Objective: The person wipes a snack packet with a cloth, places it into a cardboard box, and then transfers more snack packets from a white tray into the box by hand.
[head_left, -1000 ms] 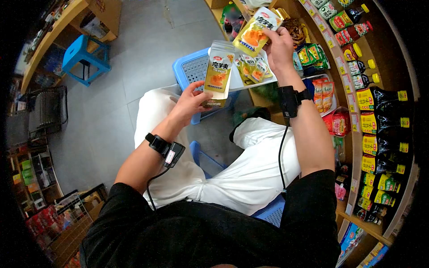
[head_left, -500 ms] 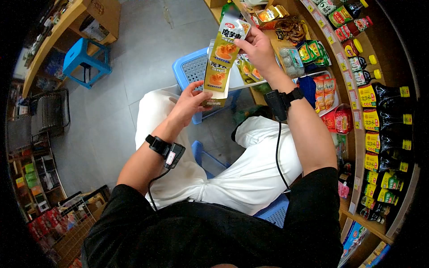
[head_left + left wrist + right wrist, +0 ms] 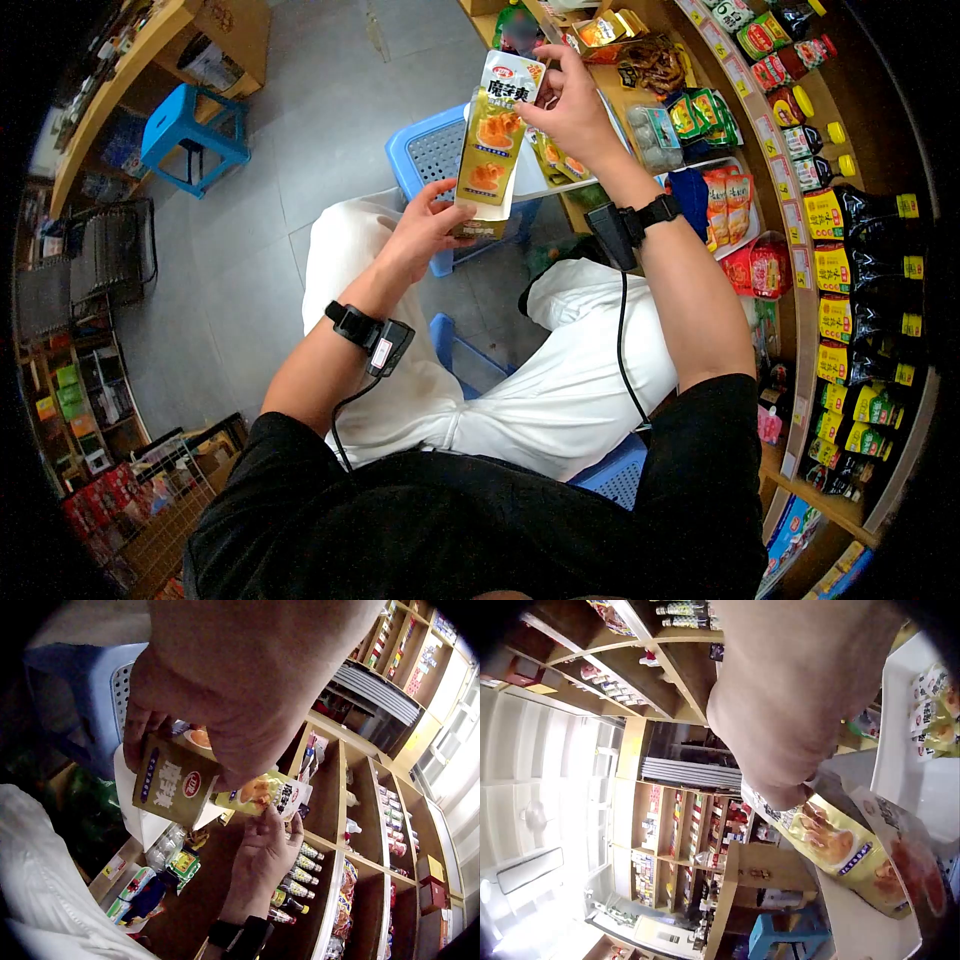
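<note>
My left hand point(image 3: 425, 238) grips the lower part of an upright golden cardboard box point(image 3: 176, 780) with white inner walls. Above its open top, my right hand point(image 3: 578, 118) holds a yellow and white snack pouch point(image 3: 512, 75) by its upper edge, thumb on the near side. The pouch's lower part is inside the box, as the right wrist view shows. Beyond the hands, several like pouches point(image 3: 556, 160) lie in a white tray point(image 3: 900, 671).
A blue plastic stool point(image 3: 408, 150) stands under the tray. To the right, shelves carry dark bottles point(image 3: 870, 265), green packets point(image 3: 700, 118) and orange packets point(image 3: 728, 205). Another blue stool point(image 3: 195, 140) stands on the grey floor at the left.
My right hand has brought the pouch leftward from over the tray to the box and lowered it partly inside. The left hand and the box have stayed in place.
</note>
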`<state>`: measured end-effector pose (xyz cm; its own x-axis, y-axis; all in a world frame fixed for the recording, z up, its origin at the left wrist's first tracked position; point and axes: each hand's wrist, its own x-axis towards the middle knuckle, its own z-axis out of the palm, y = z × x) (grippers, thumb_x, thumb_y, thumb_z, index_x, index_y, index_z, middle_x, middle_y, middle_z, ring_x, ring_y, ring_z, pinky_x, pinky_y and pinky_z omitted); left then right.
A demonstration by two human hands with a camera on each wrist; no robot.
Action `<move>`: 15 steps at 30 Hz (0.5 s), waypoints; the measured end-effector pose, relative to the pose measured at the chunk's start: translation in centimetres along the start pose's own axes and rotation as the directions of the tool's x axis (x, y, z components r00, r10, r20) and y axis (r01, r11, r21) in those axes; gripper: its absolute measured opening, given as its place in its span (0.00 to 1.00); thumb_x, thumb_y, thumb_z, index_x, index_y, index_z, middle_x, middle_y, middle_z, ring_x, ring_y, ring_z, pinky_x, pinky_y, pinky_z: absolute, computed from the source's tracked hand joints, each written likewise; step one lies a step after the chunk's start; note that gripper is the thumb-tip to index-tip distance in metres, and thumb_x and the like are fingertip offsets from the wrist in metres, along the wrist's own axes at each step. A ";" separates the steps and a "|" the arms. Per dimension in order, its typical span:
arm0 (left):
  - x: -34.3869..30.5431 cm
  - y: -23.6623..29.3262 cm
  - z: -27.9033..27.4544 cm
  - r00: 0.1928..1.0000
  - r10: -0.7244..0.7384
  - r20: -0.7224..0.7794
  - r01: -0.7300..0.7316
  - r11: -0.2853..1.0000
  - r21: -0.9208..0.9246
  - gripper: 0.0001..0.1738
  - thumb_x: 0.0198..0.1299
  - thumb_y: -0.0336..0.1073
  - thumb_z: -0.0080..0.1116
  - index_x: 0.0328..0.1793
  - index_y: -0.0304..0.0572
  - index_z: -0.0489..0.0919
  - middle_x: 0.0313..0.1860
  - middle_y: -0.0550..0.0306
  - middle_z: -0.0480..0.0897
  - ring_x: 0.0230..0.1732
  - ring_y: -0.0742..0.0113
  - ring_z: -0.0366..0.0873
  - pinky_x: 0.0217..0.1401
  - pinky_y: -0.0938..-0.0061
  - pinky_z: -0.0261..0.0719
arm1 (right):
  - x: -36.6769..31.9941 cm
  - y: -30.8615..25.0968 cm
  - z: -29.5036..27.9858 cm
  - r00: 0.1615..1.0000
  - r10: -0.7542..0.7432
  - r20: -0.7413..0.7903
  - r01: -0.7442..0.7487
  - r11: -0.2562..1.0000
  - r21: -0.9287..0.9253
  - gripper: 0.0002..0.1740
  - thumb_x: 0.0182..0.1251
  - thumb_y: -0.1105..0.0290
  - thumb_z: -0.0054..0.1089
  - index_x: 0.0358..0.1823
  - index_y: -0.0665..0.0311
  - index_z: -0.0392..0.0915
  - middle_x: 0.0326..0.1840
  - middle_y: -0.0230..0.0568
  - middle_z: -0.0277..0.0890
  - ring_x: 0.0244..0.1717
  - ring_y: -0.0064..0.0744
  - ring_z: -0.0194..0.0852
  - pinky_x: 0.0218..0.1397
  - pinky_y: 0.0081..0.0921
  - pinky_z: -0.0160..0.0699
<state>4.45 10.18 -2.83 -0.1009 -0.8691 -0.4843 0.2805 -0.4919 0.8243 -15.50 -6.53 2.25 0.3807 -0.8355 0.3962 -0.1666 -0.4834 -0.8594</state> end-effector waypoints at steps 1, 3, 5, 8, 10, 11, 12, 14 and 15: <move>-0.1 0.1 0.2 1.000 -0.008 -0.008 0.008 1.000 0.010 0.40 0.68 0.38 0.66 0.80 0.36 0.59 0.62 0.43 0.77 0.59 0.56 0.81 0.57 0.63 0.86 | 0.0 0.1 -0.2 1.000 0.000 -0.001 0.000 1.000 0.001 0.25 0.60 0.70 0.71 0.56 0.64 0.71 0.33 0.37 0.83 0.33 0.28 0.83 0.40 0.28 0.81; 0.1 0.0 0.1 1.000 -0.007 -0.006 0.007 1.000 0.012 0.40 0.68 0.38 0.66 0.80 0.36 0.59 0.62 0.43 0.77 0.59 0.56 0.81 0.57 0.63 0.86 | 0.1 0.2 -0.6 0.994 -0.030 0.106 0.045 0.988 -0.150 0.24 0.59 0.71 0.70 0.56 0.62 0.71 0.30 0.37 0.81 0.31 0.29 0.82 0.39 0.29 0.80; 0.2 -0.2 -0.1 1.000 -0.005 -0.004 0.005 1.000 0.012 0.40 0.68 0.38 0.66 0.80 0.37 0.58 0.62 0.43 0.77 0.59 0.55 0.81 0.57 0.63 0.86 | 0.1 0.2 -0.5 0.994 -0.031 0.108 0.049 0.984 -0.169 0.23 0.58 0.71 0.70 0.54 0.62 0.73 0.30 0.38 0.80 0.31 0.30 0.81 0.38 0.30 0.80; 0.4 -0.4 -0.2 1.000 -0.001 0.007 0.001 1.000 -0.007 0.40 0.68 0.38 0.66 0.80 0.37 0.59 0.62 0.43 0.77 0.59 0.56 0.81 0.57 0.63 0.86 | -0.2 -0.3 -0.4 0.990 -0.012 0.140 0.043 0.974 -0.224 0.20 0.59 0.72 0.70 0.52 0.63 0.75 0.33 0.34 0.79 0.32 0.26 0.77 0.38 0.26 0.77; 0.3 -0.3 0.0 1.000 0.002 0.000 -0.002 1.000 -0.006 0.40 0.68 0.38 0.66 0.80 0.37 0.59 0.62 0.44 0.77 0.60 0.57 0.81 0.57 0.62 0.86 | -0.3 -0.3 -0.4 0.986 0.010 0.168 0.034 0.965 -0.259 0.19 0.61 0.73 0.71 0.52 0.64 0.76 0.37 0.31 0.79 0.33 0.21 0.75 0.38 0.22 0.75; 0.3 -0.3 0.0 1.000 0.002 0.000 -0.002 1.000 -0.005 0.40 0.68 0.38 0.66 0.80 0.37 0.59 0.62 0.44 0.77 0.60 0.57 0.81 0.57 0.62 0.86 | -0.3 -0.2 -0.5 0.984 -0.013 0.180 0.067 0.953 -0.294 0.17 0.61 0.71 0.71 0.50 0.63 0.77 0.37 0.30 0.79 0.34 0.22 0.75 0.39 0.22 0.76; 0.3 -0.4 -0.1 1.000 0.005 -0.002 -0.005 1.000 -0.011 0.40 0.67 0.38 0.66 0.80 0.37 0.59 0.62 0.44 0.77 0.60 0.57 0.80 0.57 0.62 0.86 | -0.3 -0.1 -0.5 0.981 -0.036 0.192 0.099 0.939 -0.329 0.16 0.61 0.70 0.71 0.49 0.63 0.78 0.37 0.30 0.79 0.34 0.24 0.75 0.40 0.23 0.76; 0.4 -0.4 -0.1 1.000 0.003 0.004 -0.003 1.000 -0.016 0.40 0.67 0.38 0.67 0.80 0.39 0.59 0.62 0.44 0.77 0.61 0.57 0.80 0.57 0.63 0.86 | -0.2 0.2 -0.6 0.976 -0.064 0.208 0.136 0.927 -0.351 0.17 0.61 0.70 0.71 0.50 0.63 0.78 0.38 0.31 0.80 0.35 0.25 0.75 0.42 0.23 0.76; 0.4 -0.3 -0.1 1.000 -0.001 0.012 0.001 1.000 -0.017 0.40 0.67 0.38 0.67 0.80 0.41 0.59 0.62 0.44 0.77 0.62 0.56 0.80 0.57 0.63 0.86 | -0.1 0.3 -0.5 0.969 -0.092 0.227 0.174 0.912 -0.371 0.17 0.62 0.70 0.71 0.51 0.62 0.78 0.38 0.31 0.80 0.36 0.26 0.76 0.43 0.24 0.77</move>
<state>4.44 10.04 -3.31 -0.1124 -0.8691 -0.4817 0.2966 -0.4920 0.8185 -16.09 -6.73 2.08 0.5912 -0.7061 0.3896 -0.4230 -0.6828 -0.5956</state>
